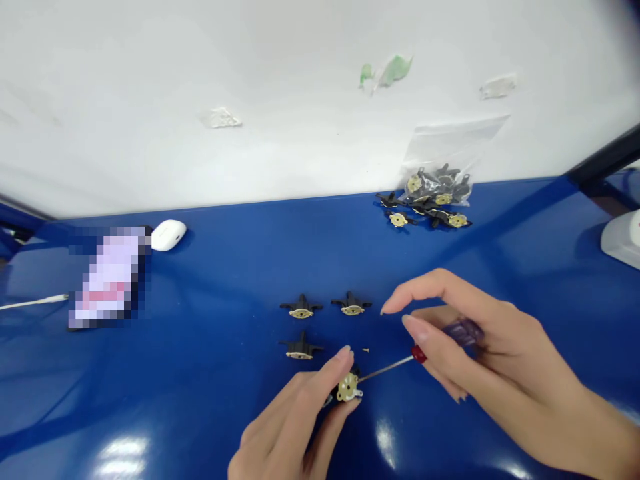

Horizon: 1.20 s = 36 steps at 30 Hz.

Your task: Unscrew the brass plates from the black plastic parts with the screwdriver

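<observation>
Screwdriver [390, 367] lies long-axis left and slightly down from the right hand [490, 360], which grips its handle. Tip meets the part [347, 387], pinched in left hand [295, 427] fingertips, low centre, just over the table [200, 400].

On a blue table [200, 413]: 3 black parts [301, 308], a clear bag [450, 153] of more against the white wall [250, 67], and a white earbud case [169, 235] beside a phone [110, 277].
</observation>
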### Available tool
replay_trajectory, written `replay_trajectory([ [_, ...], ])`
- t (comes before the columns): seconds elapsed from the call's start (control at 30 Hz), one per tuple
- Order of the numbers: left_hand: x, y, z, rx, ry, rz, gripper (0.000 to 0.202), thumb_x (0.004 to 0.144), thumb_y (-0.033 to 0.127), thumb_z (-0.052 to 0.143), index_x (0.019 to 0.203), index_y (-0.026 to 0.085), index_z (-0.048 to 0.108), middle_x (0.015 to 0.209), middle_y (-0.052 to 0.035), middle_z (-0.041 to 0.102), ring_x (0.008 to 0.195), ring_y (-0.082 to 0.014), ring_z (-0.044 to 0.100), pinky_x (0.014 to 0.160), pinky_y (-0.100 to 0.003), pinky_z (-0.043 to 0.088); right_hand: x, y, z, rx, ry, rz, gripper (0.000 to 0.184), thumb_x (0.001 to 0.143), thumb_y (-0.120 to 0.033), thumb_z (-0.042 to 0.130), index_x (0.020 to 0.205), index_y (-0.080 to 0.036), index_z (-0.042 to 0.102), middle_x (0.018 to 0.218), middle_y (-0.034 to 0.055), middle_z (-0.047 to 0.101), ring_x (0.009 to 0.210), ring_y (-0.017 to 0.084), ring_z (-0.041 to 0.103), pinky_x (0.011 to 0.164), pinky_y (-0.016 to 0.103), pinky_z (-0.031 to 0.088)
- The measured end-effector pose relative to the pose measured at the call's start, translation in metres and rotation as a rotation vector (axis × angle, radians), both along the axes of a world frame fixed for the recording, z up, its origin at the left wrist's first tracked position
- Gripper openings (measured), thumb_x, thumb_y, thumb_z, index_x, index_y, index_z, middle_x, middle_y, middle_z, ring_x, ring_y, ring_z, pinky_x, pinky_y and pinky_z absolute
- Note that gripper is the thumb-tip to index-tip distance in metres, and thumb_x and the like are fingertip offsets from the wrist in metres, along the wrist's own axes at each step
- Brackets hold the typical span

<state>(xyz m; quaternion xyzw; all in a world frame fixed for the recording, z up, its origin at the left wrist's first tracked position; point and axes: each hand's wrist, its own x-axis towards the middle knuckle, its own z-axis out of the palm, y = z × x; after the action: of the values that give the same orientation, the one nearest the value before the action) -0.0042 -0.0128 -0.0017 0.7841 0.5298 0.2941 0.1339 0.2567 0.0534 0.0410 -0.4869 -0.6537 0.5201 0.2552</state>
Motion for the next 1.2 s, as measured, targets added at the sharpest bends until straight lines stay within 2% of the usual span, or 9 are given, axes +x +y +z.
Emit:
replay_trajectory([
  [0.13,0.0,0.0,0.0,-0.002,0.001,0.002,0.042,0.113,0.022,0.068,0.153,0.032,0.064,0.127,0.0062,0.09,0.104,-0.0132,0.089,0.098,-0.015,0.067,0.002,-0.001,0.005,0.072,-0.025,-0.022,0.025,0.117,-0.032,0.052,0.141,-0.038,0.056,0.082,-0.0055,0.06,0.063,0.013,0.053,0.054,0.024,0.041],
  [0.27,0.001,0.0,0.002,-0.093,-0.035,-0.029,0.051,0.111,0.024,0.072,0.158,0.037,0.058,0.126,0.0086,0.09,0.104,-0.0127,0.089,0.099,-0.015,0.067,0.004,-0.001,0.01,0.151,-0.035,0.021,0.019,0.112,-0.03,0.058,0.129,-0.035,0.062,0.089,-0.0021,0.066,0.076,0.016,0.065,0.056,0.025,0.044],
  [0.43,0.003,0.0,0.003,-0.127,-0.058,-0.006,0.055,0.11,0.025,0.073,0.16,0.042,0.056,0.128,0.0106,0.089,0.108,-0.0142,0.089,0.101,-0.018,0.068,0.001,0.002,0.011,0.058,-0.034,0.047,0.013,0.117,-0.039,0.055,0.124,-0.034,0.064,0.068,-0.0082,0.056,0.054,0.012,0.047,0.049,0.026,0.035],
  [0.53,0.004,0.0,0.005,-0.101,-0.061,0.03,0.054,0.11,0.023,0.071,0.159,0.042,0.058,0.128,0.0097,0.089,0.106,-0.016,0.089,0.1,-0.021,0.07,0.0,0.002,0.013,0.06,-0.042,0.054,0.014,0.115,-0.032,0.056,0.128,-0.036,0.061,0.066,-0.0103,0.049,0.052,0.011,0.037,0.048,0.025,0.033],
  [0.7,0.005,-0.001,0.007,-0.076,-0.066,0.081,0.054,0.109,0.022,0.073,0.158,0.042,0.06,0.125,0.0091,0.09,0.106,-0.0186,0.089,0.1,-0.025,0.071,-0.002,-0.003,0.013,0.263,-0.067,0.023,0.029,0.1,-0.013,0.058,0.12,-0.034,0.059,0.076,-0.0068,0.058,0.059,0.014,0.055,0.054,0.026,0.045],
  [0.87,0.005,0.001,0.007,-0.114,-0.065,0.043,0.059,0.11,0.021,0.072,0.163,0.042,0.055,0.127,0.0087,0.089,0.108,-0.0175,0.089,0.099,-0.023,0.071,-0.006,-0.002,0.012,0.404,-0.107,-0.027,0.014,0.104,-0.019,0.06,0.11,-0.03,0.064,0.086,-0.0029,0.072,0.065,0.014,0.064,0.058,0.026,0.05],
  [0.93,0.004,0.002,0.007,-0.128,-0.058,0.042,0.061,0.11,0.021,0.072,0.163,0.043,0.054,0.128,0.0098,0.089,0.111,-0.0172,0.089,0.101,-0.023,0.07,-0.006,-0.001,0.011,0.399,-0.101,0.007,0.007,0.11,-0.027,0.061,0.108,-0.03,0.067,0.077,-0.0035,0.071,0.06,0.013,0.061,0.055,0.027,0.047],
  [1.03,0.004,0.0,0.006,-0.135,-0.064,0.088,0.059,0.108,0.025,0.076,0.161,0.043,0.056,0.128,0.0107,0.089,0.118,-0.0189,0.087,0.105,-0.025,0.069,-0.004,-0.001,0.012,0.329,-0.118,0.034,0.014,0.114,-0.035,0.059,0.108,-0.03,0.07,0.062,-0.0057,0.06,0.051,0.014,0.055,0.049,0.029,0.037],
  [1.2,0.007,-0.004,0.006,-0.109,-0.152,0.175,0.058,0.107,0.033,0.079,0.16,0.044,0.06,0.123,0.0088,0.09,0.101,-0.0163,0.09,0.097,-0.022,0.071,-0.002,-0.001,0.016,0.284,-0.056,0.008,0.015,0.11,-0.026,0.053,0.116,-0.029,0.066,0.079,-0.0023,0.067,0.061,0.015,0.061,0.051,0.027,0.043],
])
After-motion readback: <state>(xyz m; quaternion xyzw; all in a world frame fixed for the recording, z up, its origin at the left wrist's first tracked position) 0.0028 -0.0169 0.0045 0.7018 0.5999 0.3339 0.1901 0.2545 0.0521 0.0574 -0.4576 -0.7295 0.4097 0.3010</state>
